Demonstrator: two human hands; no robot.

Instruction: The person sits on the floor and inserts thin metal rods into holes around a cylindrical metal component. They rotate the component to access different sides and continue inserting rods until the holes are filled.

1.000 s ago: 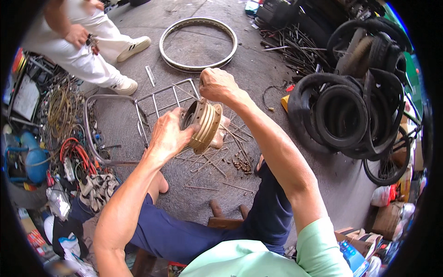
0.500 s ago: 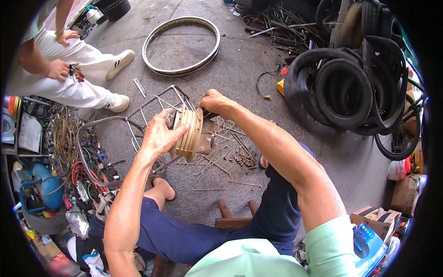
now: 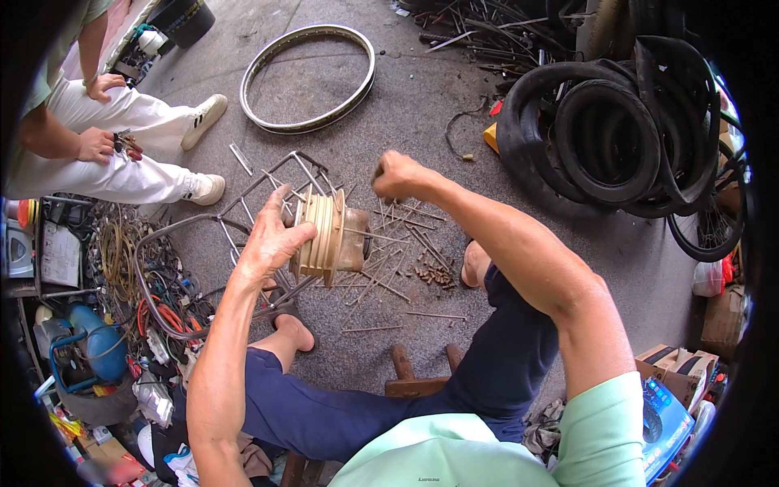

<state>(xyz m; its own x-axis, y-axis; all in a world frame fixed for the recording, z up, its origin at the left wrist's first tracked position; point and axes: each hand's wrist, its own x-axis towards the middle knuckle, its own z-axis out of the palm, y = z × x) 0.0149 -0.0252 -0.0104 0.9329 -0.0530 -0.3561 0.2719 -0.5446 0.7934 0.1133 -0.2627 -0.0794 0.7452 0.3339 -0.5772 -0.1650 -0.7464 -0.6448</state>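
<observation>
My left hand (image 3: 274, 235) grips the near-left side of a gold-brown wheel hub (image 3: 329, 239), its thumb along the ribbed drum. Several thin spokes stick out from the hub's flange. Just up and right of the hub, my right hand (image 3: 398, 176) hovers apart from it, fingers curled closed; what they hold, if anything, is hidden. Below that hand, loose spokes (image 3: 389, 280) lie scattered on the floor beside a small heap of brownish spoke nipples (image 3: 436, 277). Behind and left of the hub is a tubular metal frame (image 3: 217, 217).
A bare wheel rim (image 3: 253, 89) lies on the floor ahead. Black tyres (image 3: 535, 138) are piled at the right, scrap rods (image 3: 487, 36) beyond. Another person in white trousers (image 3: 122, 166) is at the left. Cables and tools (image 3: 105, 260) crowd the left side; a wooden stool (image 3: 418, 387) stands between my legs.
My right hand has left the hub's upper edge and moved right, still closed. The hub, in my left hand, has shifted slightly and shows more of its right end.
</observation>
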